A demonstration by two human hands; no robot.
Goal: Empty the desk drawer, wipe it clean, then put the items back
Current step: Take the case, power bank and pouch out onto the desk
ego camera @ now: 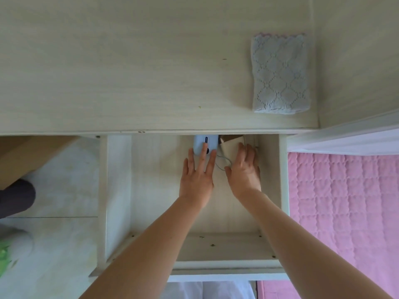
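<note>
The pale wooden drawer (121, 190) is pulled out under the desk top (129, 72). At its back lies a small white device (199, 143) with a dark stripe; my left hand (197, 175) rests on it with straight fingers. Beside it on the right sits a beige paper bag (230, 147) with a thin cord handle. My right hand (245, 169) grips the bag, fingers curled over its right side and thumb at the cord. The backs of both items are hidden under the desk edge. A folded grey-blue cloth (280, 74) lies on the desk top at the right.
A pink quilted bed cover (345, 208) lies right of the drawer, with a white panel above it. The light floor (58, 190) is to the left, with a dark leg and a grey slipper at the left edge.
</note>
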